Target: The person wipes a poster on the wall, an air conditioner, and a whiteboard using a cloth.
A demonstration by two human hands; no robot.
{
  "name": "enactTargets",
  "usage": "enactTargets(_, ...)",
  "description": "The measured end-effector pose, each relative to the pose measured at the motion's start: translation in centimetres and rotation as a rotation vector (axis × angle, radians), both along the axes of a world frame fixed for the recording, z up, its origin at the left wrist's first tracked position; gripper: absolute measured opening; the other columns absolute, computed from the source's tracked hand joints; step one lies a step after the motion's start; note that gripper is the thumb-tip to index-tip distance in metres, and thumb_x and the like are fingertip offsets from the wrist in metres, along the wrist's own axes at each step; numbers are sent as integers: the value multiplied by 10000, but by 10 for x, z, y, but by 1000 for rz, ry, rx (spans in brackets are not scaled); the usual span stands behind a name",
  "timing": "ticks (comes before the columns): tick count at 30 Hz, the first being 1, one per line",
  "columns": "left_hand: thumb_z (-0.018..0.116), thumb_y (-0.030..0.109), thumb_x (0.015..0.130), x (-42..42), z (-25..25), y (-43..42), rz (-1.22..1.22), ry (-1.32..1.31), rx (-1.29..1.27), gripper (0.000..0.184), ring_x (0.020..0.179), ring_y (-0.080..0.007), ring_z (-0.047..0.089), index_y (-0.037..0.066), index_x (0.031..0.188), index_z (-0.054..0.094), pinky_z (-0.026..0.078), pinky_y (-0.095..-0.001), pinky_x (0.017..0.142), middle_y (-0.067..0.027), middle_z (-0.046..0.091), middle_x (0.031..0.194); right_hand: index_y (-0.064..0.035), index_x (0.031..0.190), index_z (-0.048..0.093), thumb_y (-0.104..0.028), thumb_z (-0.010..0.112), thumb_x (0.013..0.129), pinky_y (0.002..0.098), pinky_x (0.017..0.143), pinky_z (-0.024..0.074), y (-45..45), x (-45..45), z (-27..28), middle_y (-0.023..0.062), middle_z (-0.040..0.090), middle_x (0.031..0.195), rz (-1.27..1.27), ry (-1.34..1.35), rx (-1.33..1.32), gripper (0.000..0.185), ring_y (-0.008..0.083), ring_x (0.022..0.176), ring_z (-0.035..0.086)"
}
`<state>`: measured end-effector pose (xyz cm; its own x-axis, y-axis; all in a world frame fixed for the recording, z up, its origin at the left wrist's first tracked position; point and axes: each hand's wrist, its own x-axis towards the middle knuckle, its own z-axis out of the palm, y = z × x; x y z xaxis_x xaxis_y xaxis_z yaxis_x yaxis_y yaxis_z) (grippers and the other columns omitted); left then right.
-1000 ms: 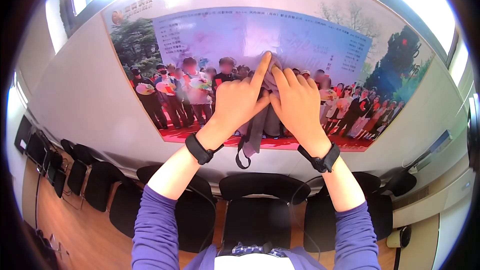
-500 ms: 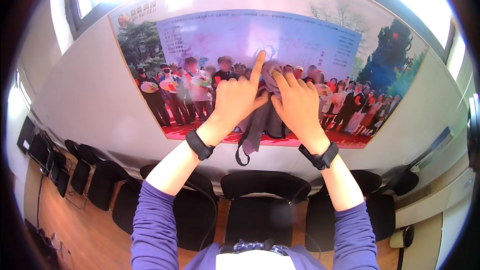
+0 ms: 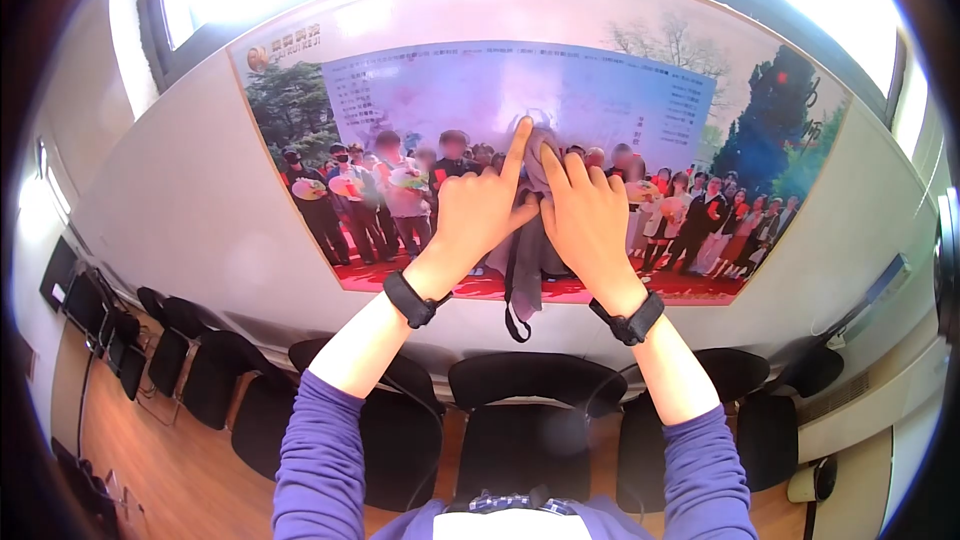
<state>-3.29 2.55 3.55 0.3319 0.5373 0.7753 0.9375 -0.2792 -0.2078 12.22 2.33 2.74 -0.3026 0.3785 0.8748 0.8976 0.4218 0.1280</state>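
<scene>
A large printed group-photo poster (image 3: 430,70) covers the wall ahead. A grey-purple bag or cloth (image 3: 525,265) hangs between my hands in front of it, with a black loop at its lower end. My left hand (image 3: 480,210) has its index finger stretched upward and the other fingers curled, with its thumb at the fabric's edge. My right hand (image 3: 588,215) lies against the fabric from the right, its index finger raised over the bunched top and its thumb meeting the left thumb. Both wrists wear black bands.
Black chairs (image 3: 525,450) stand in a row below the poster. More chairs (image 3: 210,380) are at the left, on the wooden floor (image 3: 185,485). Bright windows lie beyond the top edge. A round beige object (image 3: 803,483) is at the lower right.
The view has shifted, so the poster sits slightly lower. The fabric's hanging end has swung right and its top looks more bunched. Both hands keep nearly the same pose.
</scene>
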Motion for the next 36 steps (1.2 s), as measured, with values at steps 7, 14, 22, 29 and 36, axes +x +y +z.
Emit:
enactTargets(7, 733, 354, 672, 2, -4, 3, -20, -42, 2, 1008, 427, -207, 568, 108, 1496, 205, 459, -318, 414, -67, 588, 558, -132, 1241, 542, -208, 694, 703, 374, 646, 396, 2, -1, -2, 47, 541, 897, -5, 15, 14, 564, 229, 736, 566)
enactTargets(14, 723, 366, 658, 1, -7, 8, -34, -55, -23, 1008, 416, -204, 555, 139, 1496, 210, 461, -328, 387, -54, 579, 613, -134, 1237, 544, -216, 710, 681, 365, 644, 398, 6, -2, -4, 41, 539, 900, -16, 21, 35, 586, 226, 731, 565)
enactTargets(22, 726, 318, 687, 3, -3, 1, -71, -73, 6, 988, 438, -229, 568, 101, 1494, 199, 466, -317, 429, -93, 596, 607, -126, 1242, 537, -180, 700, 686, 361, 651, 469, 3, -2, -3, 67, 550, 959, 22, 30, -18, 582, 247, 790, 581)
enactTargets(29, 685, 245, 741, 5, -36, -9, -253, -242, -186, 915, 718, -278, 649, 42, 1482, 189, 525, -370, 610, -142, 630, 836, -94, 1211, 557, -85, 626, 711, 424, 757, 449, -9, 16, -12, 111, 541, 1033, 205, -11, -154, 505, 293, 887, 544)
enactTargets(36, 661, 125, 804, 12, -51, -21, -590, -536, -259, 816, 840, -272, 643, 21, 1471, 202, 499, -341, 695, -186, 608, 1018, -57, 1148, 575, -79, 609, 727, 432, 800, 437, -11, 9, -13, 126, 539, 1036, 423, 283, -202, 423, 324, 934, 536)
